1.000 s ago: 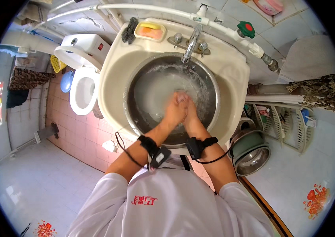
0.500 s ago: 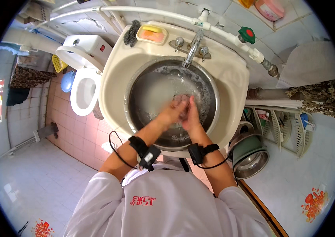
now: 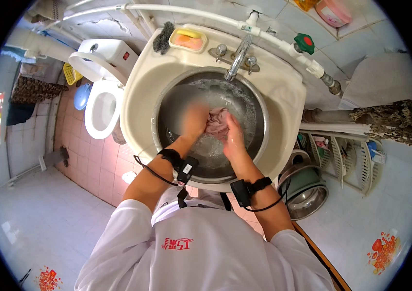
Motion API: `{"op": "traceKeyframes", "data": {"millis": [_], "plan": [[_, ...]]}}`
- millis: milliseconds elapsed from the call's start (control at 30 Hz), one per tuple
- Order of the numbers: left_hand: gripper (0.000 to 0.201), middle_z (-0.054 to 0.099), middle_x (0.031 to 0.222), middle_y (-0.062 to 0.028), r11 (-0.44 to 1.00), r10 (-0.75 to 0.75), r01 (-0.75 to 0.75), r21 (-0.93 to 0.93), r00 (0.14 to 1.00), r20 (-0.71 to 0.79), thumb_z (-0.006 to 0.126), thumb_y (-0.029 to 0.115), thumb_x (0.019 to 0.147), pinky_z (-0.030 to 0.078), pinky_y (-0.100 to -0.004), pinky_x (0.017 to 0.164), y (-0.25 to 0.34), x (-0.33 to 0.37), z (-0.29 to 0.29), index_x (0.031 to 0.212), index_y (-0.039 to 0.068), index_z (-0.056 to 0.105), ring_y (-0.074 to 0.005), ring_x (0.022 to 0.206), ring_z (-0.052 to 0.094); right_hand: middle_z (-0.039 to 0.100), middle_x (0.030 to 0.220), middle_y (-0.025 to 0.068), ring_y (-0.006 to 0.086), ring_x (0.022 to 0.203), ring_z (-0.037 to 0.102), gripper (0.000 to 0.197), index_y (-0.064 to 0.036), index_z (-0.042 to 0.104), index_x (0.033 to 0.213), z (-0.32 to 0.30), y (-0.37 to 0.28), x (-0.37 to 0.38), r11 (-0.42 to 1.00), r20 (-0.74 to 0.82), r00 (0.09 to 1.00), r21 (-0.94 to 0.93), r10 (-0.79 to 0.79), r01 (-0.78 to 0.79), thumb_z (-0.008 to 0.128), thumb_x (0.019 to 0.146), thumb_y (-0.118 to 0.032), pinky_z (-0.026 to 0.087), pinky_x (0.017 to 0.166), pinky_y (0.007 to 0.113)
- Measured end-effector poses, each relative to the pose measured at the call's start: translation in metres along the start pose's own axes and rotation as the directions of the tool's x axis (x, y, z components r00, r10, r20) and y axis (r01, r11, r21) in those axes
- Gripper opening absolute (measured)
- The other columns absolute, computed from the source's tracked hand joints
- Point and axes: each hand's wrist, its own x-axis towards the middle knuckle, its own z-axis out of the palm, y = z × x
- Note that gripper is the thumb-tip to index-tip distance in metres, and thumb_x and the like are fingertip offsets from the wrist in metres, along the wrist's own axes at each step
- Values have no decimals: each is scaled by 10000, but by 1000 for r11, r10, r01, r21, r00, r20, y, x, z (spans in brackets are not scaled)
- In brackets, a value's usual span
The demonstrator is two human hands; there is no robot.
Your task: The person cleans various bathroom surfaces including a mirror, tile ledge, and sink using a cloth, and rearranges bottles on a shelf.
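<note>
A wet, crumpled pinkish-brown cloth (image 3: 217, 123) is bunched between my hands over a round metal basin (image 3: 263, 140). My right hand (image 3: 234, 137) grips its right side, thumb and fingers against the folds. Against the left side of the cloth is my left hand (image 3: 195, 120); a blurred patch covers its fingers, so their grip cannot be made out. Cloudy, sudsy water (image 3: 245, 111) fills the basin, with foam along the far and right sides. The basin sits inside a cream washbasin (image 3: 138, 97), below a chrome tap (image 3: 238, 59).
A soap dish (image 3: 187, 40) with yellow and orange pieces and a dark scouring pad (image 3: 163, 39) lie on the washbasin's back left ledge. A white toilet (image 3: 103, 109) stands to the left. Stacked metal pots (image 3: 308, 200) and a slatted rack (image 3: 349, 157) are at right.
My hands, pressed together half a second ago, have moved apart. The left went left and upward, and the cloth now shows spread between them.
</note>
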Motion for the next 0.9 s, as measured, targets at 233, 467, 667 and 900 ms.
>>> {"op": "traceKeyframes", "data": {"millis": [233,467,667,900], "plan": [[435,871,1026,-102,570,-283,619,-540,765,579,836,395,1169,637,-372,752,45,-43,-1,1155,-39,866,-208,939,846,660,1717,145,272,1443,727,883,-220,561,1802,-35,9,-1,943,20,946,73,324,-324,574,1180,-847,613,1160,439],[408,869,1031,-262,890,-2,133,-437,958,287,708,384,1216,648,-495,840,110,-64,16,1169,16,879,-389,924,859,764,1520,122,311,1303,784,544,-144,660,1668,-55,44,28,956,182,983,285,24,-76,735,1214,-434,681,1044,495],[375,847,1179,-357,944,-200,243,-224,960,198,615,279,1233,662,-563,981,38,-12,22,1357,8,843,-502,1082,860,776,1544,103,242,1356,770,483,-131,663,1682,-24,25,21,993,-37,993,21,115,-114,673,1272,-386,651,1129,463],[403,842,1407,-149,289,-324,815,-503,577,750,643,178,1247,682,-455,1036,9,-13,-16,1611,10,685,-322,1335,815,721,1647,108,269,1507,688,754,-141,606,1752,-13,2,-11,983,-168,972,114,161,-143,605,1239,-694,607,1195,507]]}}
